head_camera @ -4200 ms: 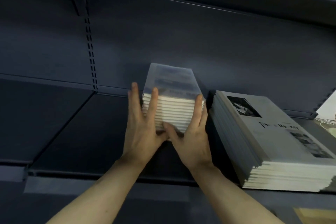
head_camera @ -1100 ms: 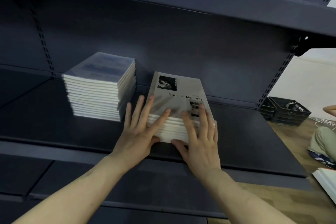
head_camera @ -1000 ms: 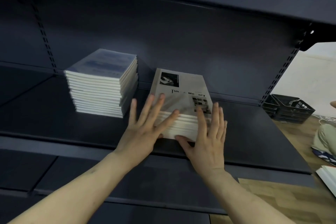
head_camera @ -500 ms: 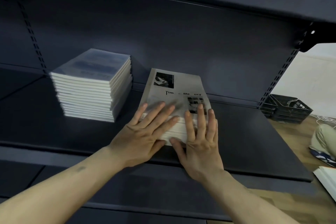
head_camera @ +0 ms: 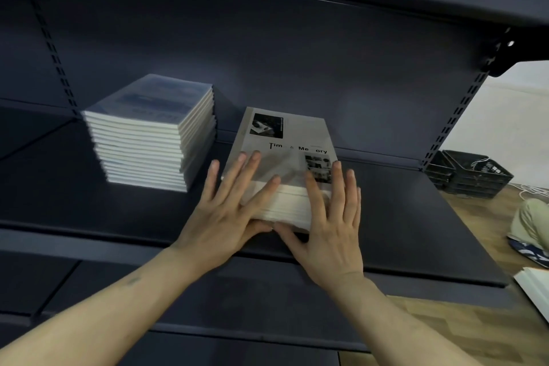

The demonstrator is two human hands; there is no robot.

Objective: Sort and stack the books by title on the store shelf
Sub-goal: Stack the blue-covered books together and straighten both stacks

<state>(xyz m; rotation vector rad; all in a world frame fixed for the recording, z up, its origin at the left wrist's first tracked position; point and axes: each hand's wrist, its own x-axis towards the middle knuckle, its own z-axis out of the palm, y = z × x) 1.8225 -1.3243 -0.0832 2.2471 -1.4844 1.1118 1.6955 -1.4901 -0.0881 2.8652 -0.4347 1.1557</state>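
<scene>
Grey-covered book stack [head_camera: 285,163], near shelf [head_camera: 416,232] edge: left hand [head_camera: 225,217] and right hand [head_camera: 329,229] flat, fingers straight, pressing its near face.

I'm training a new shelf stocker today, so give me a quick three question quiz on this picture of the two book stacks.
1. True or false: the grey-cover stack touches the blue-cover stack.
2. Which stack is taller? A) blue-cover B) grey-cover
3. Fill in: the left hand and right hand press with straight fingers on the front of the ____ stack.

Key:
1. False; bare shelf shows between them.
2. A.
3. Grey-cover.
</scene>
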